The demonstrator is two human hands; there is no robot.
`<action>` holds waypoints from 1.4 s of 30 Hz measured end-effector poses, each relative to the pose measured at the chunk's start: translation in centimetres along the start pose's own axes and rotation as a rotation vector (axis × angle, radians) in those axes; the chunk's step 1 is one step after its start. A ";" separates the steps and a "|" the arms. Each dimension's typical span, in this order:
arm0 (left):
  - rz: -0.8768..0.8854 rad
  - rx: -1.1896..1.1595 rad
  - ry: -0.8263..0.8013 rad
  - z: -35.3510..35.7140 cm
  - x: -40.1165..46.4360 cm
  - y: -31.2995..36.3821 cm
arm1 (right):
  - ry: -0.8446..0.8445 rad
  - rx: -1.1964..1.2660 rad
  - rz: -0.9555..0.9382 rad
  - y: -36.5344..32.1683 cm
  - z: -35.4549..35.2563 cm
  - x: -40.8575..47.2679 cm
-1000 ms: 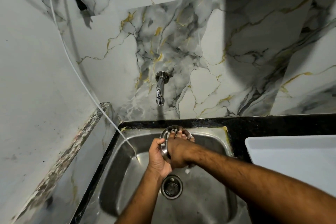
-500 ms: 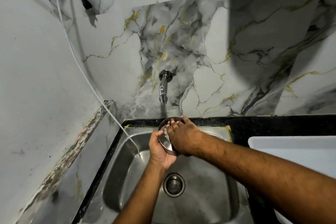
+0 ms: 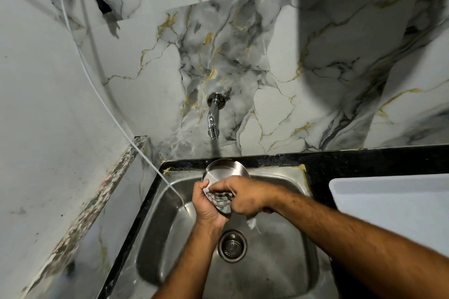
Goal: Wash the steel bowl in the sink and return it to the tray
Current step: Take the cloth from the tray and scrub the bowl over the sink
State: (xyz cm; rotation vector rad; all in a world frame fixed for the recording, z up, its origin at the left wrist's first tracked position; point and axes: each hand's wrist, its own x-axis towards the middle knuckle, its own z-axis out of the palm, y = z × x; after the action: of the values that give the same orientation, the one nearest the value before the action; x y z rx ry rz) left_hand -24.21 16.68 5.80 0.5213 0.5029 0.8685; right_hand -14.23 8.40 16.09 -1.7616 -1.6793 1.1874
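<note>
Bowl: the steel bowl (image 3: 224, 170) is tilted on edge over the sink (image 3: 279, 262), its open face turned toward me, directly below the tap (image 3: 213, 118).
Left hand: my left hand (image 3: 207, 204) cups the bowl's lower rim from about 7 o'clock, fingers curled tight around it.
Right hand: my right hand (image 3: 243, 195) is closed on a dark checked cloth (image 3: 222, 200), pressing it against the bowl's lower inside; it may be a scrubber, the blur makes that hard to tell.
Drain: the strainer (image 3: 232, 245) sits at 6 o'clock from my hands, well apart.
Tray: the white tray (image 3: 388, 201) rests on the black bench (image 3: 340, 158) at 3 o'clock from the sink.
Cable: a white cable (image 3: 116, 121) runs down the wall into the sink's 10 o'clock corner.
</note>
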 end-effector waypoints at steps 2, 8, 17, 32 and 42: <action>0.040 -0.063 -0.017 -0.1 0.2 0.0 | 0.019 0.281 -0.004 0.5 0.0 -0.1; -0.017 -0.054 -0.120 -1.3 0.5 0.5 | 0.304 0.759 -0.019 3.6 -0.7 -0.3; 0.046 -0.016 -0.070 -0.5 0.7 0.9 | 0.322 -0.986 -0.317 7.4 3.1 -2.0; 0.047 0.220 -0.074 -0.3 0.2 1.6 | 0.557 0.439 -0.116 7.6 4.3 -0.1; 0.132 -0.030 0.246 1.3 0.3 -0.1 | 0.574 0.509 -0.165 5.9 6.7 -1.2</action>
State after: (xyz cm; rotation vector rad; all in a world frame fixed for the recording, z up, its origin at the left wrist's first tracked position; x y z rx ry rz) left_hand -23.23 16.56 6.73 0.4255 0.6845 1.0724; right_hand -16.06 4.56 8.11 -1.4252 -1.0479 0.8271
